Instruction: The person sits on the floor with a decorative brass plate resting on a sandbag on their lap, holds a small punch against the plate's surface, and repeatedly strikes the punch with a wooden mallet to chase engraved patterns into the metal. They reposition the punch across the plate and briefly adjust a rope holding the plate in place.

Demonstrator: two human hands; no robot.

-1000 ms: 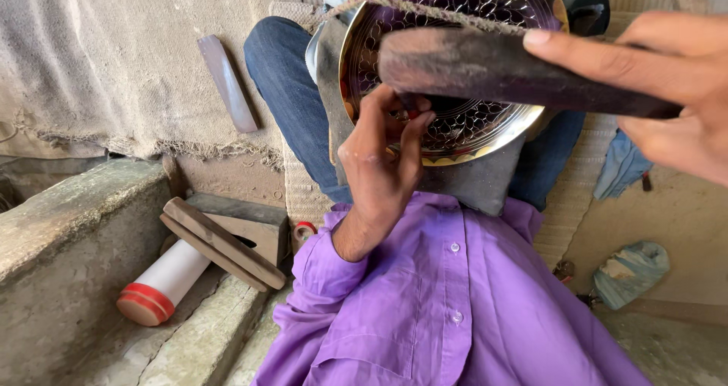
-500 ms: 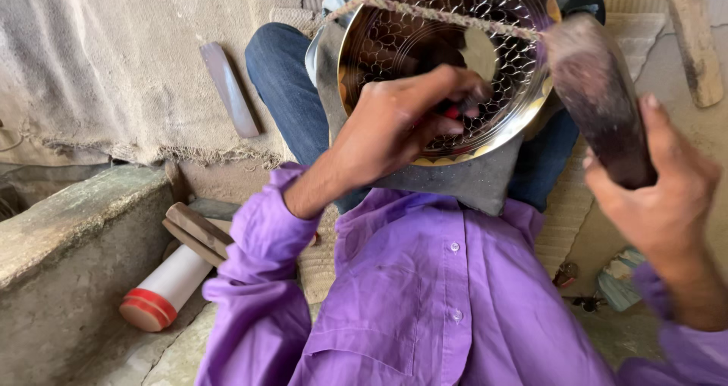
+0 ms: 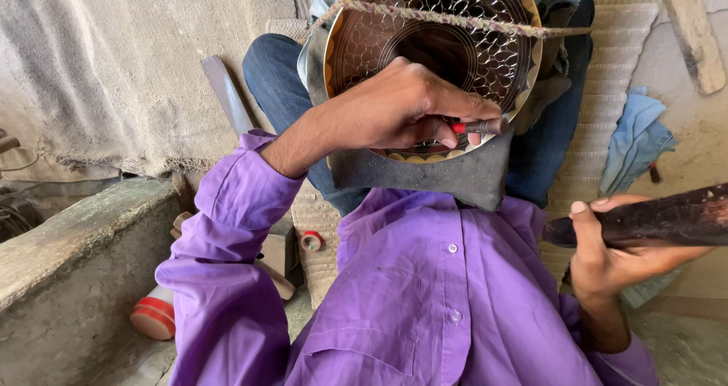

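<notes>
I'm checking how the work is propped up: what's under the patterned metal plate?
A dark grey cloth pad lies under the metal plate, over the person's jeans. The left hand, holding a red-tipped punch, covers the plate's lower edge; what supports it there can't be seen.

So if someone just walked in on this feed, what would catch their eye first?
Probably the big round engraved metal plate at top centre, propped on the person's lap with a twisted cord across it. Next, the left hand pressing a small red-banded punch to its lower rim, and the right hand at the right edge gripping a dark wooden mallet.
</notes>
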